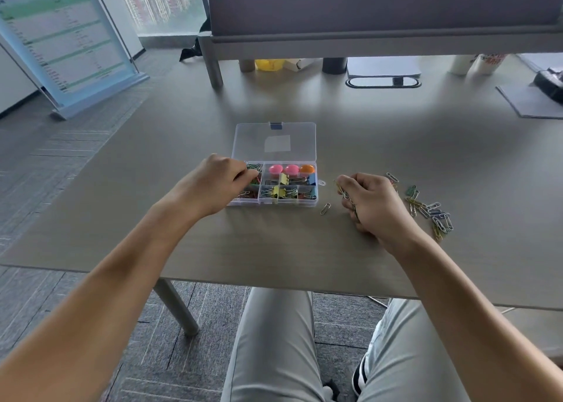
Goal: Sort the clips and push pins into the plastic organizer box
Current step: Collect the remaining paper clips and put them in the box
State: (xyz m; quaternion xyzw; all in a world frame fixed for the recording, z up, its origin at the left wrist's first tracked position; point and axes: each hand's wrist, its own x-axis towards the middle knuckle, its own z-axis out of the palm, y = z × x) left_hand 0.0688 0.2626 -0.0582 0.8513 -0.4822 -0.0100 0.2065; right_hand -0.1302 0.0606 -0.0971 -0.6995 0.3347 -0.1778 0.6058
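Paper clips [429, 208] lie loose towards the worktop's [182, 234] right edge; right hand [370, 205] grasps a bunch, left hand's [219, 182] grip seemingly pinches clips over the organizer box's [304, 202] left compartment.

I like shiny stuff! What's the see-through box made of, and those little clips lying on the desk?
The organizer box looks like clear, glossy plastic: you can see the desk through its open lid. The loose paper clips look like bent wire with a colored coating, probably metal underneath, though that can't be seen for sure.
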